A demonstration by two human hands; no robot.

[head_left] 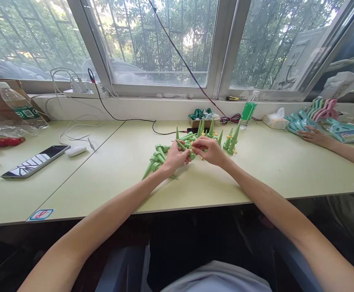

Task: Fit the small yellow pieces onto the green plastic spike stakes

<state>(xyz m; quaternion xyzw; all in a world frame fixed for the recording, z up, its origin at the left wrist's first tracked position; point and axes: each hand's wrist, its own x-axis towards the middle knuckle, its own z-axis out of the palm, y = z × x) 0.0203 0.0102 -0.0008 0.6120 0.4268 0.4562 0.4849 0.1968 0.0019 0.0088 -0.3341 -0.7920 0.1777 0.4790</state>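
My left hand [174, 158] is closed around a green plant watering spike [181, 145], whose pointed end sticks out up and to the left. At the spike's other end, the fingers of my right hand [210, 151] are pinched together. What they grip is too small and hidden to make out. Loose green spikes [158, 157] lie in a pile to the left of and behind my left hand. Beyond my right hand, several spikes with small yellow valves [233, 140] stand point up on the table [274, 166].
Behind the spikes stand a small box of green packets [206, 121] and a green-labelled bottle [249, 108]. At left lie a phone [37, 162], a white case [75, 151] and cables. Another person's hand [315, 136] rests by plastic hangers [303, 121] at right, near a tissue pack [275, 120].
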